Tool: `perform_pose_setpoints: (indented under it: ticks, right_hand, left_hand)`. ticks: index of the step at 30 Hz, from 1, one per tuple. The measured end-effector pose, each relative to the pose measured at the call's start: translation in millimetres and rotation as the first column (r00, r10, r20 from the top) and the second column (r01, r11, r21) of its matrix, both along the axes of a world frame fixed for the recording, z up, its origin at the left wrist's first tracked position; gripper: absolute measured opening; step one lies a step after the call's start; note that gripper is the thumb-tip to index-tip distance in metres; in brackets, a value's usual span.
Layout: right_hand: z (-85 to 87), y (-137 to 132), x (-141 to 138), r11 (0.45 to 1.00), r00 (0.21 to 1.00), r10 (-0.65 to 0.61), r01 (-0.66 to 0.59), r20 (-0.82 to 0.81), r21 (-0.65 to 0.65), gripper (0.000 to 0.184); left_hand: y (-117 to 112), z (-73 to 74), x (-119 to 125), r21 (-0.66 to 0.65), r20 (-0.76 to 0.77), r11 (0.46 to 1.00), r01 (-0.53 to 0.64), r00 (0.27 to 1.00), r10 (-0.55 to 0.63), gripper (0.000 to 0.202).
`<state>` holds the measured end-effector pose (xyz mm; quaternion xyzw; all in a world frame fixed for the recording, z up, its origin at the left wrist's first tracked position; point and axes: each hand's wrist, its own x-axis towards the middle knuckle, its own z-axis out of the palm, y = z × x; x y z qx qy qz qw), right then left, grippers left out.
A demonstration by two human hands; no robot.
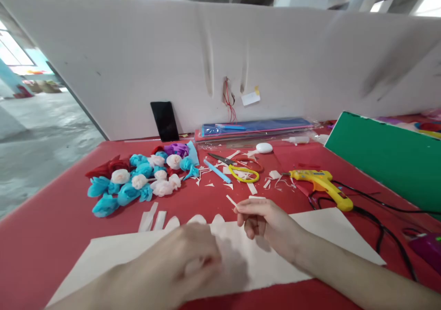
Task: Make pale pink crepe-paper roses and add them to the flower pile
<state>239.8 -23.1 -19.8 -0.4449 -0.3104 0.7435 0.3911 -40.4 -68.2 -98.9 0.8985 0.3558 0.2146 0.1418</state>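
Note:
My right hand (263, 220) is closed in a pinch on a thin white stick (231, 200) that points up and to the left, just above the far edge of a large white paper sheet (327, 232). My left hand (186, 262) is blurred by motion over the near middle of the same sheet; its fingers look curled, but I cannot make out whether it holds anything. Several cut white paper petals (161, 219) lie along the sheet's far edge, between the two hands and to the left.
On the red table (51, 227) lie blue, white, red and purple paper flowers (141, 179), a blue stick (217, 171), yellow-handled scissors (241, 170), and a yellow glue gun (322, 183) with black cables. A green board (389, 158) leans at right. A phone (164, 121) stands against the white wall.

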Motion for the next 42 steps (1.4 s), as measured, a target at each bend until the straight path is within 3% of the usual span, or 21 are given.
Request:
perform_pose_setpoints:
  ticks: [3,5,8,14,20,25,28,35,42]
  right_hand:
    - [-4.9,0,-1,1.000,0.999,0.010,-0.010,-0.037,0.000,0.015]
    - [-8.8,1,-2,1.000,0.998,0.007,-0.007,-0.064,0.006,0.017]
    - [-14.8,1,-3,1.000,0.995,-0.004,0.006,-0.098,0.014,0.018]
    - [-21.4,1,-1,1.000,0.992,0.019,-0.015,-0.126,0.027,0.017]
    - [-23.6,-2,-1,0.998,0.990,0.036,-0.028,-0.137,0.054,0.017]
    - [-24.3,-3,0,0.997,0.989,0.042,-0.033,-0.142,0.065,0.016]
    - [-24.2,-3,0,0.997,0.990,0.044,-0.034,-0.137,0.076,0.016]
    - [-27.1,-5,3,0.993,0.989,0.067,-0.054,-0.131,0.101,0.016]
    - [-27.3,-5,4,0.991,0.986,0.083,-0.066,-0.143,0.116,0.013]
  left_hand:
    - [37,46.0,52,0.005,-0.108,1.000,-0.020,0.994,0.021,0.020]
    - [47,58.2,72,0.022,-0.145,0.999,-0.039,0.989,0.041,0.026]
    - [51,55.0,78,0.033,-0.153,0.994,-0.108,0.982,0.112,0.022]
    - [58,40.3,68,0.016,-0.119,0.993,-0.116,0.986,0.117,0.024]
    - [55,45.4,72,0.046,-0.080,0.994,-0.096,0.992,0.100,0.020]
    - [52,44.5,71,0.046,-0.044,0.984,-0.171,0.984,0.173,0.023]
    - [54,42.4,69,0.013,-0.023,0.986,-0.164,0.986,0.165,0.031]
    - [57,45.0,72,-0.082,0.006,0.990,-0.111,0.994,0.112,0.016]
    - [56,49.7,75,-0.131,-0.002,0.974,-0.183,0.983,0.184,0.013]
